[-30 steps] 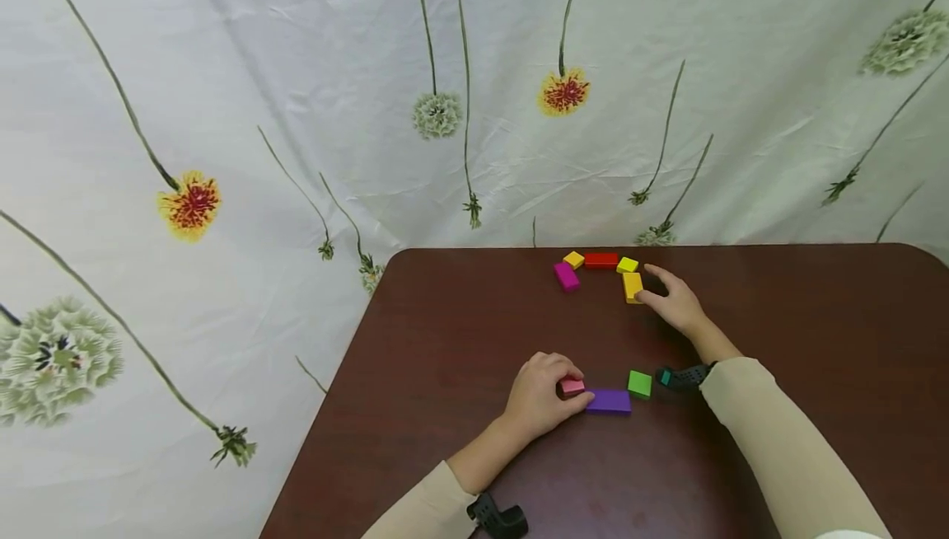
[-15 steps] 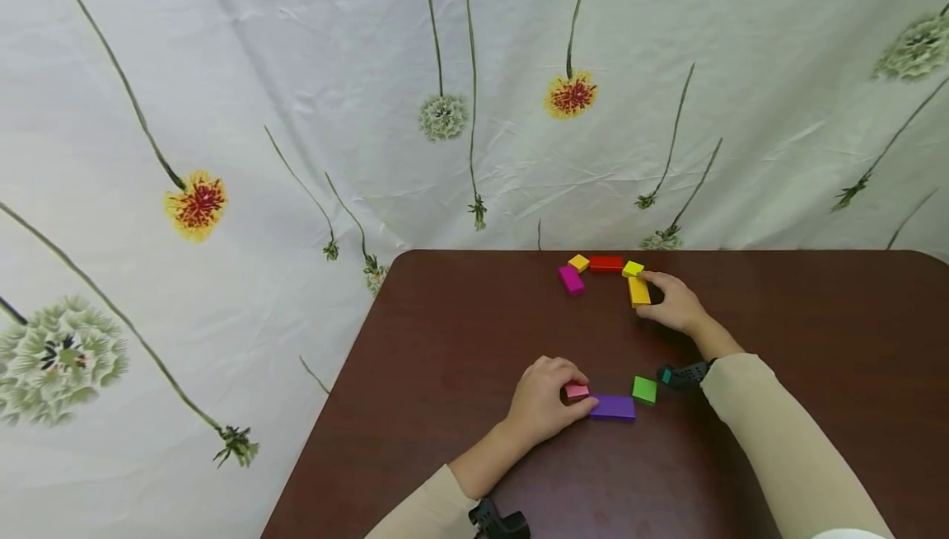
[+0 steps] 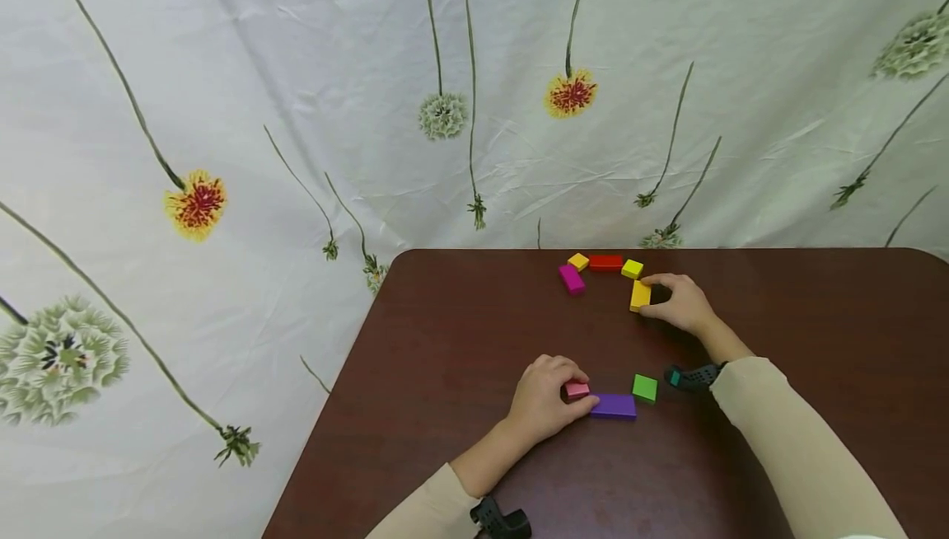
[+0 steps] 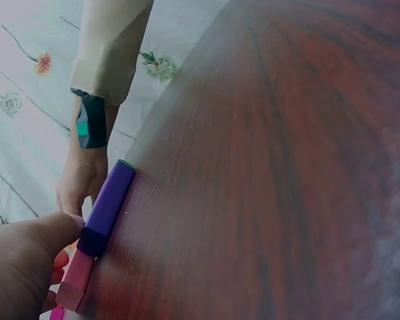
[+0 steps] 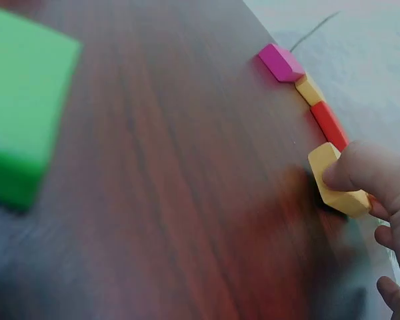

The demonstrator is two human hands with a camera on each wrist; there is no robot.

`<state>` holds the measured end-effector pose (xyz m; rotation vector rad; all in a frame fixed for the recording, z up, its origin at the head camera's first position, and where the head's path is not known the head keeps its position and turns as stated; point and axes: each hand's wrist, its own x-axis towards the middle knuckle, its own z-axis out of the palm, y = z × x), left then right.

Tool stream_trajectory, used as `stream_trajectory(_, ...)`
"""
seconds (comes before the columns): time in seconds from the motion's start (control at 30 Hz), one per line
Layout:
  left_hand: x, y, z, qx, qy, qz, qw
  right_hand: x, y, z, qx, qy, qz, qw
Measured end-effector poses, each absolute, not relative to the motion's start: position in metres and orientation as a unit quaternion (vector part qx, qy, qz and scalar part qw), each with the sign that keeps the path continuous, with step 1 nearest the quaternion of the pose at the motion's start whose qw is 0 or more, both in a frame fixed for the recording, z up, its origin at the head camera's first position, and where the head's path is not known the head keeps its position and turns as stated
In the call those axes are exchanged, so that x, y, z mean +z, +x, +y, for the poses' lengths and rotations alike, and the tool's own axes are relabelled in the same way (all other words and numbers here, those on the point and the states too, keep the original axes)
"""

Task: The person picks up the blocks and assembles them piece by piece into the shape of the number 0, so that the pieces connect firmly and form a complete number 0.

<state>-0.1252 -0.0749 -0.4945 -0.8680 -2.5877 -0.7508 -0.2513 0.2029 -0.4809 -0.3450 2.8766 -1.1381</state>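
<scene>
My right hand (image 3: 680, 306) pinches an amber rectangular block (image 3: 640, 296) between thumb and fingers near the table's far side. In the right wrist view the thumb lies against the face of that amber block (image 5: 333, 187). A small yellow block (image 3: 633, 269) lies just beyond it, a narrow gap between. Nearer the front, my left hand (image 3: 547, 400) has its fingers curled round a pink block (image 3: 577, 391), partly hidden by them. Its thumb touches the left end of a purple rectangular block (image 3: 614, 407). A green block (image 3: 645, 389) lies at the purple block's right end.
Along the far edge of the brown table (image 3: 474, 316) lie a red block (image 3: 606, 263), another yellow block (image 3: 578, 261) and a magenta block (image 3: 571, 279). A white flower-printed cloth (image 3: 334, 94) hangs behind the table and along its left side.
My right fingers have closed on the amber block. It has shifted slightly toward me, and a gap now shows between it and the small yellow block. My left hand stays at the pink block.
</scene>
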Motion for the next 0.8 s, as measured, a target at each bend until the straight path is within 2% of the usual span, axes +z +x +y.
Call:
stream_trajectory(0.43,-0.494,-0.127,-0.076,-0.262,-0.295,-0.908,0.142,-0.482,-0.218,0.201,-0.397,-0.138,0.907,0.025)
stream_trajectory(0.8,-0.493,-0.126,-0.075,-0.263,-0.296,-0.908,0.138,-0.485,-0.184,0.201,-0.395,-0.194,0.898,-0.020)
